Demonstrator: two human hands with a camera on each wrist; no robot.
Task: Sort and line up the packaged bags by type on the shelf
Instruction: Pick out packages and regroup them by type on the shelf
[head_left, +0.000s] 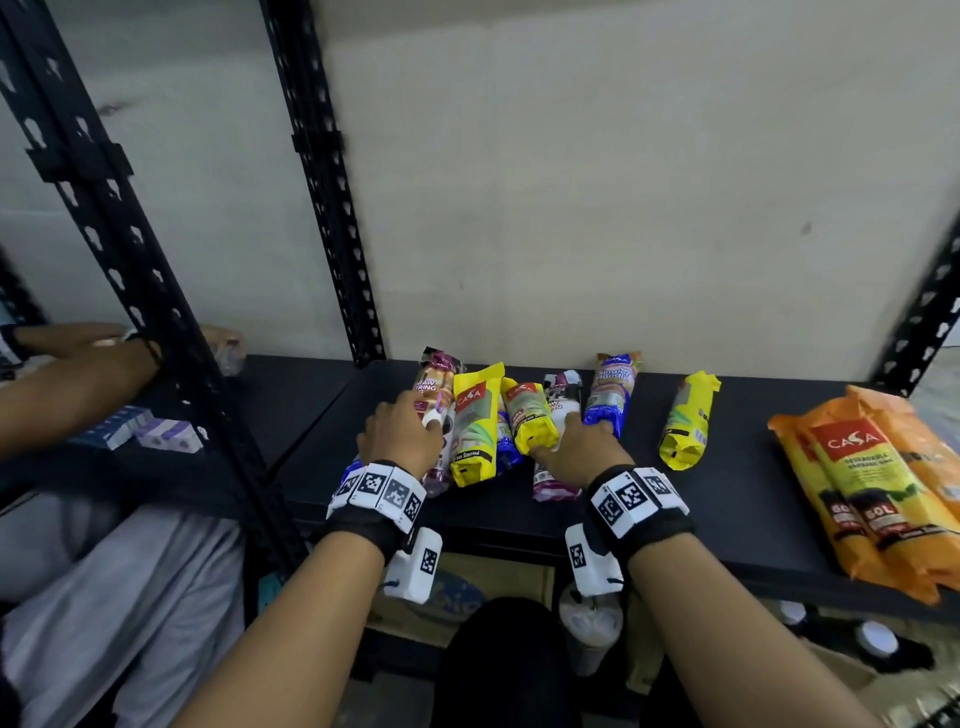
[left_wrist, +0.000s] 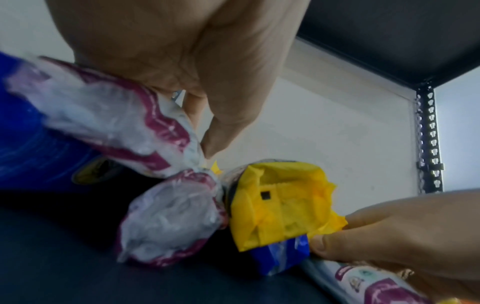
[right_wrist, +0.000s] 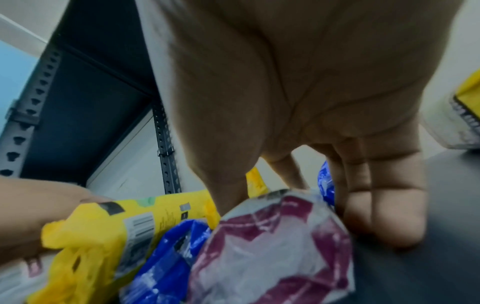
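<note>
Head view: both hands reach onto a black shelf (head_left: 675, 499) among a cluster of bag rolls. The left hand (head_left: 400, 434) lies over a maroon roll (head_left: 435, 384) at the cluster's left end, fingers curled on it. Just right of that hand sit a yellow roll (head_left: 475, 426), a second yellow roll (head_left: 527, 415) and a blue roll (head_left: 506, 441) half hidden between them. The right hand (head_left: 582, 452) rests on another maroon roll (head_left: 558, 415), with a blue roll (head_left: 610, 389) touching its fingers on the far side. Right of the right hand a lone yellow roll (head_left: 688, 421) lies apart, and farther right are orange packs (head_left: 872, 483).

Left wrist view: the left hand (left_wrist: 197, 61) pinches the maroon roll (left_wrist: 114, 115) between thumb and fingers; the right hand's fingers (left_wrist: 389, 232) touch a yellow roll's end (left_wrist: 280, 205).

Right wrist view: the right hand (right_wrist: 298, 92) presses down with fairly straight fingers (right_wrist: 389, 205), tips on the shelf (right_wrist: 428, 267) beside the maroon roll (right_wrist: 272, 246); whether it grips the roll I cannot tell.
</note>
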